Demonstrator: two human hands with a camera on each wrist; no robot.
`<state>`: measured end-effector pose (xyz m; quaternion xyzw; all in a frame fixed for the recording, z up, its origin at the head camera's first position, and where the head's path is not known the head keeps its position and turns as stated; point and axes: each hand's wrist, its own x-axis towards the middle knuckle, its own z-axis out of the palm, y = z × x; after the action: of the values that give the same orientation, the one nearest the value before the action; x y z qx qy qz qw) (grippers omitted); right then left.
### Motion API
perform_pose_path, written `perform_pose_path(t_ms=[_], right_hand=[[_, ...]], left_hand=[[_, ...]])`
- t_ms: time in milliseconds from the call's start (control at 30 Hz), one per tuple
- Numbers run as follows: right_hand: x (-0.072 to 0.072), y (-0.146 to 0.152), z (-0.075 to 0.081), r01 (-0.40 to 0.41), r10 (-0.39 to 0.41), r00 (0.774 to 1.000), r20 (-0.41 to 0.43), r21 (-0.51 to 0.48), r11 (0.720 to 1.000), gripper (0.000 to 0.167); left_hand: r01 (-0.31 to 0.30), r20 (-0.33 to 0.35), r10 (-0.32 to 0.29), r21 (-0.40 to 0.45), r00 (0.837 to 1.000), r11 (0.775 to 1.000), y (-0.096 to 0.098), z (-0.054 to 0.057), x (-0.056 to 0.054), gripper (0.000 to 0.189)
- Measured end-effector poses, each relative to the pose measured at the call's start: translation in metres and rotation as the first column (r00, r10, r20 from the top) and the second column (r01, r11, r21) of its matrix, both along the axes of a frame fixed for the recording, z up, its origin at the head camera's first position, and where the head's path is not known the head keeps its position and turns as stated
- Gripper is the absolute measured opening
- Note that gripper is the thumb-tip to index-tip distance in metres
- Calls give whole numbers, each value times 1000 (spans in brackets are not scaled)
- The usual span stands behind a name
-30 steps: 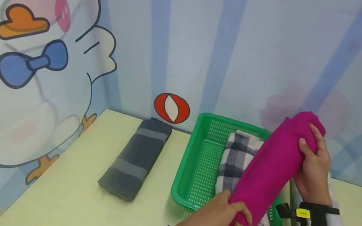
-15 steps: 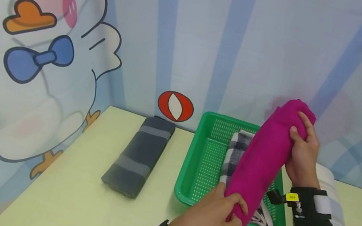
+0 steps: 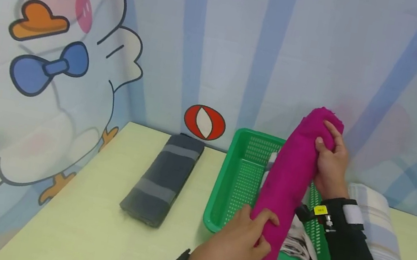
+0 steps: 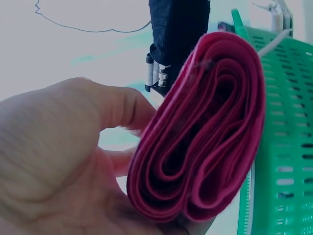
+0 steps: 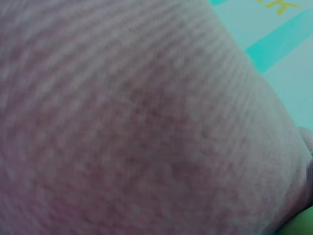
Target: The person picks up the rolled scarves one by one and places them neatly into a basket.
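Observation:
A folded magenta cloth (image 3: 290, 177) slants over the green basket (image 3: 215, 196), held between both hands. My left hand (image 3: 236, 242) grips its lower end, and my right hand (image 3: 332, 163) holds the upper end with thumb and fingers on its right side. The left wrist view shows the end of the cloth (image 4: 200, 132), with layers folded over one another, and the left hand (image 4: 54, 152) curved around it. Partly hidden beneath it, a black-and-white plaid cloth (image 3: 299, 243) lies in the basket. The right hand (image 5: 146, 117) fills the right wrist view, hiding the cloth there.
A dark grey striped folded cloth (image 3: 163, 180) lies on the pale yellow table (image 3: 82, 205) left of the basket. On the right, a white-and-blue striped folded cloth (image 3: 379, 239) lies beside the right forearm. A printed curtain (image 3: 221, 58) rises behind the table.
Both hands have shifted left with the magenta cloth, which now stands more upright over the basket. The white-and-blue cloth shows more. The head view has shifted slightly.

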<state>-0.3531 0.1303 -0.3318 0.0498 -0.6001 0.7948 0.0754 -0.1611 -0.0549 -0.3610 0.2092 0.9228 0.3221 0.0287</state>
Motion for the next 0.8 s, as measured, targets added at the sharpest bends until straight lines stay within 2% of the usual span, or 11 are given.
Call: perform_pose_path(t_ms=[200, 333, 533, 800], right_hand=[[-9, -17, -5, 22, -25, 999, 27, 100, 995, 45], [-13, -25, -9, 10, -13, 1000, 27, 107, 994, 46], [-20, -35, -14, -12, 9, 999, 34, 97, 995, 46], [-28, -52, -22, -63, 56, 996, 68, 100, 993, 48]], left_hand=[[-36, -3, 36, -14, 999, 999, -7, -2, -3, 36], [-55, 15, 56, -22, 998, 998, -10, -1, -3, 36], [-67, -3, 67, -50, 998, 996, -14, 0, -1, 36], [-48, -18, 47, -54, 999, 997, -19, -1, -1, 35]])
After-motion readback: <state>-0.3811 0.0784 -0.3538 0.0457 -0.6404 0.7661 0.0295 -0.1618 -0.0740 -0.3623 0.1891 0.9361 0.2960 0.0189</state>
